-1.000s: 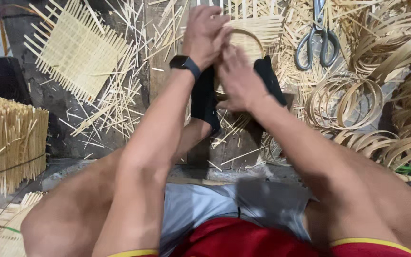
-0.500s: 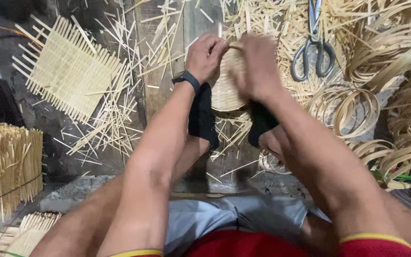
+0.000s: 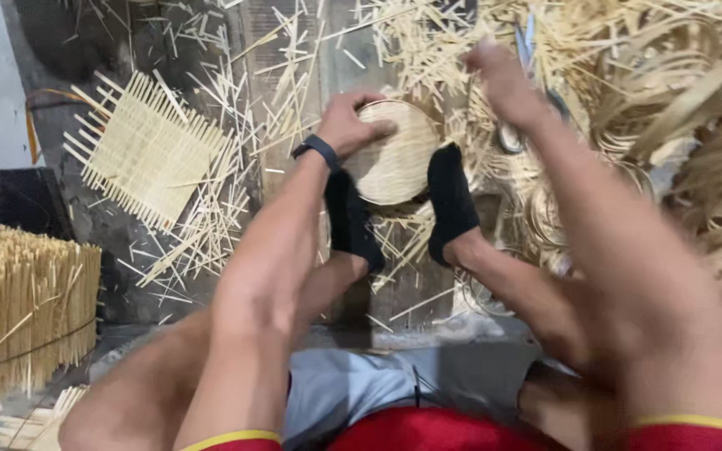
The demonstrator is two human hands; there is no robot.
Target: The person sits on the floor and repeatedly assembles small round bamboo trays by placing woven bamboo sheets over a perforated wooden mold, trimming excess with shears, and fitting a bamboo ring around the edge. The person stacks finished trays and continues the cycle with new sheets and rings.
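A small round woven bamboo tray (image 3: 396, 152) is gripped at its upper left rim by the left hand (image 3: 351, 121), whose fingers are curled closed over the edge. The tray is propped between 2 feet in black socks (image 3: 451, 200), above a wooden plank (image 3: 294, 50) on the floor. The right hand (image 3: 501, 82) is raised to the right of the tray, blurred, just beside a pair of scissors (image 3: 518, 125); whether anything is held in it cannot be told. A black watch (image 3: 317, 150) is worn on the left wrist. A square woven mat (image 3: 148, 150) lies to the left among loose bamboo splints (image 3: 211, 225). Coiled bamboo strips (image 3: 695, 100) are piled at the right.
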